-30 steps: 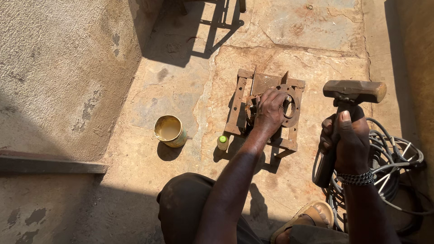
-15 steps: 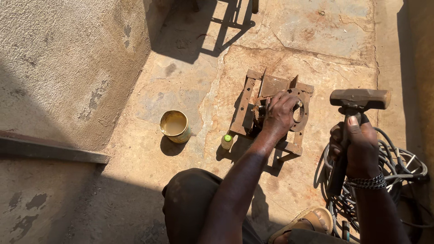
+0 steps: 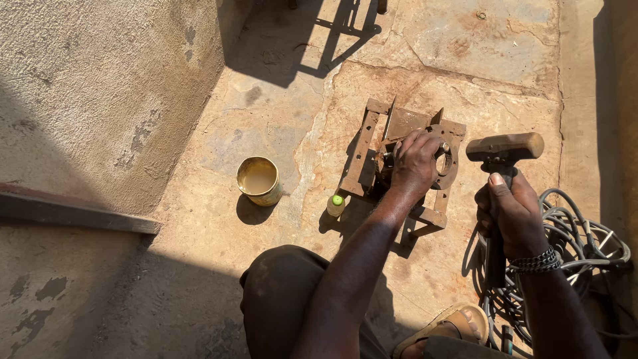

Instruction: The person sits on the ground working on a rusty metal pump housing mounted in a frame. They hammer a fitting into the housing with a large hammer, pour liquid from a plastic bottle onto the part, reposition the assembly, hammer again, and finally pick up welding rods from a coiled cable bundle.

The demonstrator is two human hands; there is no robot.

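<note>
A rusty metal frame (image 3: 366, 151) with a round ring plate lies on the stone floor in front of me. My left hand (image 3: 413, 166) rests on its middle, fingers closed around a small metal piece held against the frame. My right hand (image 3: 510, 211) grips the dark handle of a hammer (image 3: 504, 147), whose head is raised just right of the frame, level with the ring.
A metal can (image 3: 258, 180) of murky liquid stands left of the frame, with a small green-capped bottle (image 3: 336, 205) between them. Coiled cables (image 3: 585, 249) lie at the right. A rough wall and a steel bar (image 3: 73, 213) run along the left. My knee and sandal are below.
The view has shifted slightly; the hammer head sits a little lower and closer to the frame. My left hand stays on the frame.
</note>
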